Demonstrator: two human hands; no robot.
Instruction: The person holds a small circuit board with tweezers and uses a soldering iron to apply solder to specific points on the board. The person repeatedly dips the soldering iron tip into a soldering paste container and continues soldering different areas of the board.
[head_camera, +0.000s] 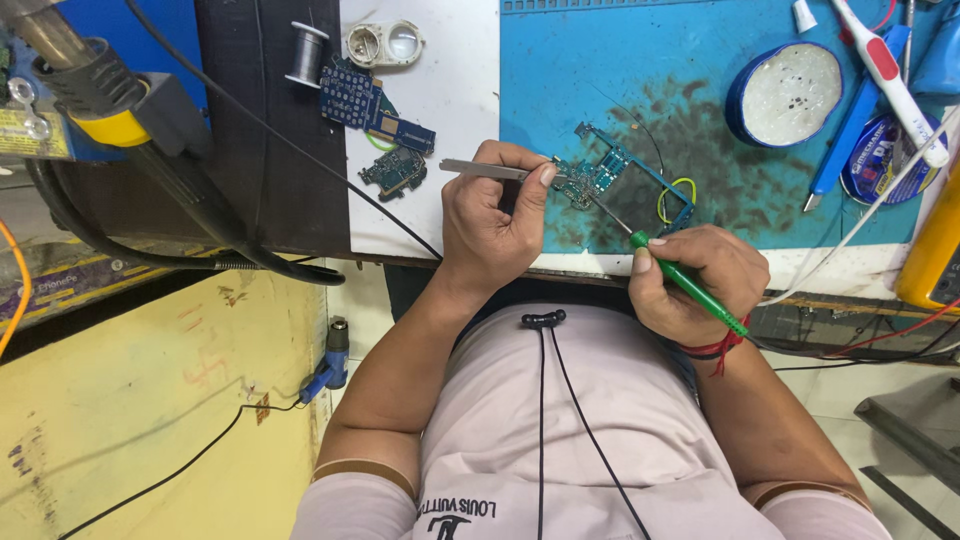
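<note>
Here I see the circuit board (618, 180) lying on the blue mat (640, 90) of the tabletop (440, 150), just beyond both hands, its long axis running left to right and slightly down. My left hand (492, 225) pinches tweezers (485, 169) pointing right onto the board; my right hand (690, 282) grips a green screwdriver (685, 282), its tip angled up-left onto it.

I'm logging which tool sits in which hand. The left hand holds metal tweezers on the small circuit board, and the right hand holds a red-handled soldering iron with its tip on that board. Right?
Not quite: the head view shows the soldering iron in the right hand has a green handle, not red. The rest holds: the left hand holds metal tweezers on the small circuit board.
</note>
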